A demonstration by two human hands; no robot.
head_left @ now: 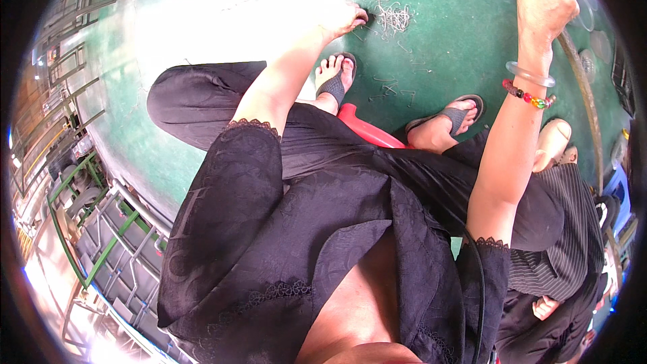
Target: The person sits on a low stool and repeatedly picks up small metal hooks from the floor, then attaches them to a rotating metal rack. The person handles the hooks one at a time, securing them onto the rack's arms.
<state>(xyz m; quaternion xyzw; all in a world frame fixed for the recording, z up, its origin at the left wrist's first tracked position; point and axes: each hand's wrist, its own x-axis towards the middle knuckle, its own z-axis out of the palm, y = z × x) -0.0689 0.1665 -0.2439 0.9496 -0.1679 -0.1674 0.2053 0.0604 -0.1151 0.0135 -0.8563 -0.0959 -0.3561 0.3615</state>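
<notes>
My left hand [347, 19] is low over the green floor with its fingers curled together. Whatever may be between its fingertips is too small to make out. Close beside it, on its right, lies a loose tangle of thin pale strips [394, 19]. A few more loose strips [387, 87] are scattered nearer my feet. Up at the far right, my right hand [547, 0] is raised with the fingers bent closed. The top edge of the picture cuts off its fingertips, so what they grip is hidden. A clear bangle and a beaded bracelet [529, 94] circle that wrist.
A long brown pole or hose [585, 87] runs past my right hand, with clear round items [600, 47] beyond it. A red plastic piece [367, 128] is between my sandalled feet. Another person in striped clothing [566, 229] sits close on my right. Metal-framed racks [114, 229] stand at left.
</notes>
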